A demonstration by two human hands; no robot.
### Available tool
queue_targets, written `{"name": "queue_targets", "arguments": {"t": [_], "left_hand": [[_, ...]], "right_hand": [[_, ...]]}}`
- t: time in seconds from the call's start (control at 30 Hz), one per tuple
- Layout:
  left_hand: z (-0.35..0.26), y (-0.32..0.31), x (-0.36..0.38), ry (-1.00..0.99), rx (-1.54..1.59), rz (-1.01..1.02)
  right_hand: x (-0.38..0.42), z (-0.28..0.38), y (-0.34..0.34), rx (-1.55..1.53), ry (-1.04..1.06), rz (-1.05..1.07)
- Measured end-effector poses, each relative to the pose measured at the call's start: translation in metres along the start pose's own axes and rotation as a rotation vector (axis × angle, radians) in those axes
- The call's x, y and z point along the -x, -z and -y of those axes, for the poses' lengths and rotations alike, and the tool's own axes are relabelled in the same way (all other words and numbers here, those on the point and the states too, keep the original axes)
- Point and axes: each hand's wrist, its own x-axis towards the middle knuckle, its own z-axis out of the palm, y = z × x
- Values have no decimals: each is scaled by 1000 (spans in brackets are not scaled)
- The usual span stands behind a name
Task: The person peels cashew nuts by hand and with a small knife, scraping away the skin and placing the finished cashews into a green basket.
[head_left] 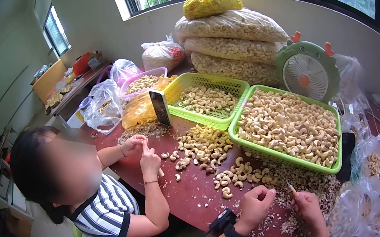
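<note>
My left hand point(256, 207) is closed over the table's front edge, fingertips pinched together; whatever is between them is hidden. Just right of it, my right hand point(308, 210) grips a small knife point(292, 188) with a short pointed tip that angles up and left. A gap separates the two hands. Loose cashews point(236, 173) lie beyond my left hand, and a larger heap of cashews point(203, 145) sits farther left. Peeled skin flakes point(308, 185) cover the table behind and around my hands.
A green tray point(285, 157) heaped with cashews and a green basket point(200, 118) stand behind. At left a seated co-worker point(108, 205) holds both hands together. A phone point(160, 108), a fan point(306, 73), stacked bags point(235, 48) and a plastic bag point(366, 200) surround the red table point(191, 195).
</note>
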Motion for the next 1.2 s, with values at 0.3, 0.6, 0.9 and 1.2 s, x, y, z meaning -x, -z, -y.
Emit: {"name": "queue_targets", "arguments": {"t": [0.3, 0.6, 0.9, 1.2], "left_hand": [[-11, 0, 4, 56, 83, 69], [-14, 0, 6, 98, 66, 127], [-5, 0, 4, 71, 55, 134], [-1, -1, 4, 22, 26, 130]], "right_hand": [[-1, 0, 0, 17, 6, 18], [-3, -2, 1, 7, -6, 16], [-1, 0, 0, 39, 10, 32], [1, -2, -1, 70, 33, 30]]}}
